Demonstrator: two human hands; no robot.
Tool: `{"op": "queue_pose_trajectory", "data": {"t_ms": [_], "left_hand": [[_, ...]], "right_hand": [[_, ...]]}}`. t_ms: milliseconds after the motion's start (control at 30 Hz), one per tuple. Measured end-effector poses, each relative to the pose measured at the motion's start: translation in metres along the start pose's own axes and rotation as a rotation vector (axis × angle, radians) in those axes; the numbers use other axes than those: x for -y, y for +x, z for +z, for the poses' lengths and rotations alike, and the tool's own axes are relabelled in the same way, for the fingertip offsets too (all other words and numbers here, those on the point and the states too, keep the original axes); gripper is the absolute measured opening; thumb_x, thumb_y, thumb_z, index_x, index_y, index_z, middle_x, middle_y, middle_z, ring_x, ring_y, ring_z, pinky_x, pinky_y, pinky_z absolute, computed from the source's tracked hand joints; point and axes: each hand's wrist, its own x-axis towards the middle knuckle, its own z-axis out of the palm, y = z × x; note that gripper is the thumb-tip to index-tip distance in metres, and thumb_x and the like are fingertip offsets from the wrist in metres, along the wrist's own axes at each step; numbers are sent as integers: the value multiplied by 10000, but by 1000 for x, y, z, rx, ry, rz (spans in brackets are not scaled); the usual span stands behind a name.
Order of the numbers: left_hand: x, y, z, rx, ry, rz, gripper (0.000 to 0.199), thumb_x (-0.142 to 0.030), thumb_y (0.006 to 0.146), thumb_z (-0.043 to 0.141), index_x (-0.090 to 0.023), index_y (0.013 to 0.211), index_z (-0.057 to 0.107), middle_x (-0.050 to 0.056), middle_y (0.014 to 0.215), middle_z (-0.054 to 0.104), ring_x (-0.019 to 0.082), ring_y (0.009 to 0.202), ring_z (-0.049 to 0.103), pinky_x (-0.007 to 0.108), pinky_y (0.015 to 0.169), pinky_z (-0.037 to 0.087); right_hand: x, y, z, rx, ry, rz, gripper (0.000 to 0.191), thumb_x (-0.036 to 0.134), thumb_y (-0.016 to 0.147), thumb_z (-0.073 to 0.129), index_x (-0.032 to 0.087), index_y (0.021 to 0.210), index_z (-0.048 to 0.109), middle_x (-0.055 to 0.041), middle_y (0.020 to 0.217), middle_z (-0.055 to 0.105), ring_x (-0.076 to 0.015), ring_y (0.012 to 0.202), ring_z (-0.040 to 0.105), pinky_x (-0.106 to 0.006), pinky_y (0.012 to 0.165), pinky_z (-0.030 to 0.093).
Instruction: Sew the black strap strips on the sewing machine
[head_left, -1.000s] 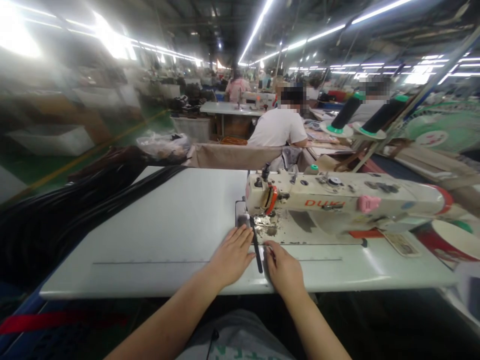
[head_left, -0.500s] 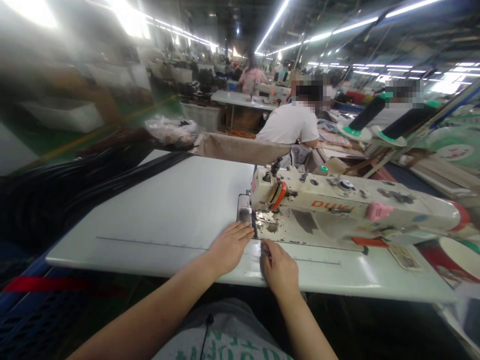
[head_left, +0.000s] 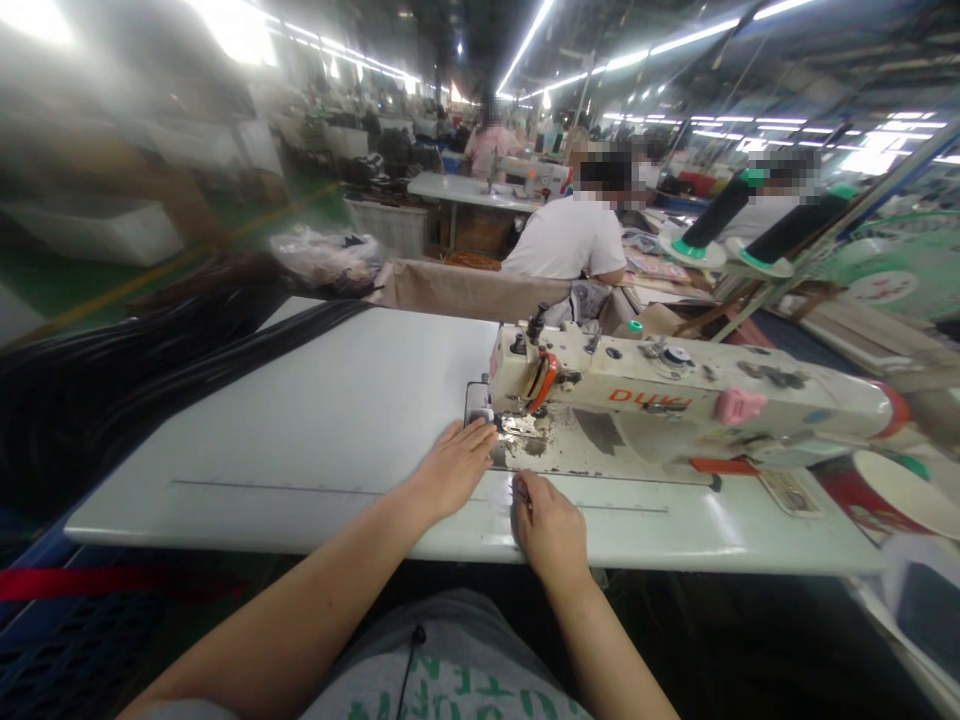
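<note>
A cream sewing machine (head_left: 645, 395) stands on the white table (head_left: 360, 400). My left hand (head_left: 459, 465) lies palm down with its fingers stretched out, at the left edge of the machine's bed, just below the needle area. Whatever is under its fingertips is hidden. To its right, near the table's front edge, my right hand (head_left: 551, 525) is closed, thumb and fingers pinched together. It seems to grip something small and dark that I cannot make out.
Long black strips (head_left: 225, 365) lie over the table's left end. Behind the table is a beige cloth-lined bin (head_left: 472, 290), with a person in a white shirt (head_left: 566, 235) bent beyond it. Black thread cones (head_left: 716, 215) stand at right. A red strap (head_left: 82, 582) hangs at lower left.
The whole view has shifted slightly. My left hand has slid a little forward, up beside the needle area, while my right hand stays pinched near the front edge.
</note>
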Motion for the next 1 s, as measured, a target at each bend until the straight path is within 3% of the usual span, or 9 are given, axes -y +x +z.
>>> {"op": "queue_pose_trajectory", "data": {"t_ms": [233,533,633,800,1000], "left_hand": [[-1,6,-10,23,-6,-26,407,-277,1045,480,-247,1444,553,80,1547,550,279,1550,333,593,1268,238],[0,9,-12,17,-79,-72,390,-309,1027,528,-255,1409,586,73,1534,552,317,1516,351,631,1238,283],[11,15,-10,-25,-162,-53,346,-302,1005,566,-270,1339,649,65,1483,592,310,1472,414,591,1219,346],[40,40,-2,-92,-315,-51,279,-194,953,572,-231,1179,732,78,1283,677,229,1254,606,420,1149,482],[58,76,6,-35,-292,-43,313,-203,936,574,-242,1200,738,66,1457,603,245,1336,565,410,1181,458]], "right_hand": [[0,-1,0,-4,-29,-10,264,118,905,543,192,1124,670,-49,955,753,-180,767,663,-272,689,419],[0,-3,3,1,-42,-8,281,119,913,543,186,1160,660,-49,956,744,-184,773,654,-278,694,409],[1,-3,2,11,-43,-6,279,111,902,549,186,1146,662,-38,926,733,-183,762,646,-282,684,397],[3,-3,0,18,-46,4,293,100,885,550,192,1140,661,-35,929,729,-181,765,636,-285,689,386],[4,-4,0,24,-71,0,307,97,874,546,180,1150,652,-42,932,727,-189,765,628,-294,692,392]]}}
